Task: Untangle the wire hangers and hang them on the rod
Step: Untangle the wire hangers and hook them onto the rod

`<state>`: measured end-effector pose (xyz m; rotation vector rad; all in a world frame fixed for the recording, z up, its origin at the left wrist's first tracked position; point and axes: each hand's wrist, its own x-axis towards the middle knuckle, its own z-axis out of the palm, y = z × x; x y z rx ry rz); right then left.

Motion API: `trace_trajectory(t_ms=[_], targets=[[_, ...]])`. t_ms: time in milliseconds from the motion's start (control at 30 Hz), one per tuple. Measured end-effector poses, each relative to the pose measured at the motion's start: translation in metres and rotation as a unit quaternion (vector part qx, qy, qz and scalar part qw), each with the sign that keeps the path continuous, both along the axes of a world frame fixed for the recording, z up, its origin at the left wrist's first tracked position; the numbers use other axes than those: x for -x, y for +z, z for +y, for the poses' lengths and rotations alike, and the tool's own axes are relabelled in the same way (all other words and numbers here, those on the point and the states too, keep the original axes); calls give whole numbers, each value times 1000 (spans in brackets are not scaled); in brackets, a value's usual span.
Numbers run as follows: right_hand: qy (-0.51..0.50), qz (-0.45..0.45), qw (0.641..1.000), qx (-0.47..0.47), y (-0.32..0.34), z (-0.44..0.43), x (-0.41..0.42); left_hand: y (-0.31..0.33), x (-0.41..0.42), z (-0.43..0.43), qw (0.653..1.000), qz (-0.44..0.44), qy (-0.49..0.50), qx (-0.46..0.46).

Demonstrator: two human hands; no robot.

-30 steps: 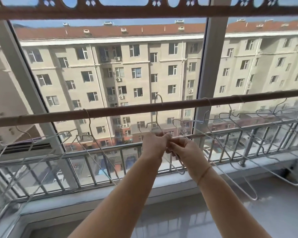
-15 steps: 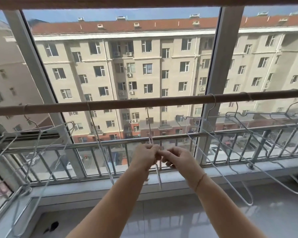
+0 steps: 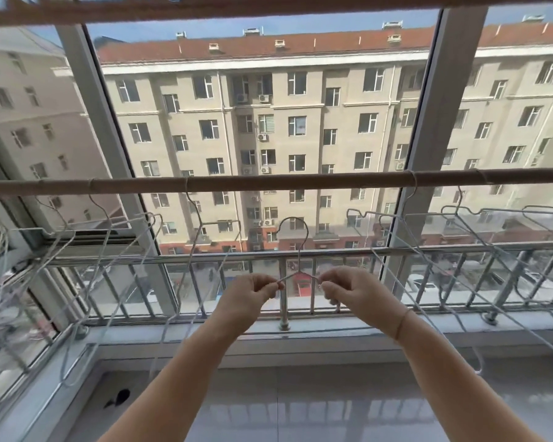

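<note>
1. Spanning the view from side to side, the rod (image 3: 300, 181) is the landmark. The window (image 3: 444, 122) stands behind it and the metal railing (image 3: 205, 260) runs below it.
2. Hung hangers (image 3: 428, 237) dangle from the rod's left and right parts, tilted and overlapping. Whether any remain snagged I cannot tell.
3. Below the rod's middle, the left hand (image 3: 253, 293) and right hand (image 3: 351, 290) are near each other. Each pinches one shoulder of the same wire between thumb and forefinger, with the other fingers curled.
4. That held hanger (image 3: 299, 260) stands upright below the rod and clear of it. Its lower bar is not visible.
5. Its hook (image 3: 292, 223) points up, just short of the rod.
6. This one looks freed, so the step in hand is probably hanging it. The next move calls for a lift until the hook clears the rod's top, then a gentle drop onto it.
7. A bare stretch of rod lies directly above, between the nearest hung hooks. The dangling wires on either side are the edges to avoid.
</note>
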<state>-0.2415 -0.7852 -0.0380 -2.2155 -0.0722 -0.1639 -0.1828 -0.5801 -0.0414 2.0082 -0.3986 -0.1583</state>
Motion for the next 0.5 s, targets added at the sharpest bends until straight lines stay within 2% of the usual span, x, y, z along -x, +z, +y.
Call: trace_trajectory(t_ms=[133,200,267,333,400,467,500], targets=[[2,83,967,-240,13,1,22,9,7,-12,987,-129,96,-3],[1,83,940,-330,18,4,30,14,12,-23,967,-203,149,-30],[-1,63,918,-392,20,7,36,21,22,-33,947,-252,197,0],[-5,34,908,-417,24,12,38,29,31,-41,964,-201,155,82],[-1,12,903,-429,29,17,36,40,38,-51,982,-49,41,179],[1,-3,900,-437,36,23,29,50,40,-60,966,61,-30,250],[0,-12,899,-439,41,27,25,53,39,-63,959,73,-42,270]])
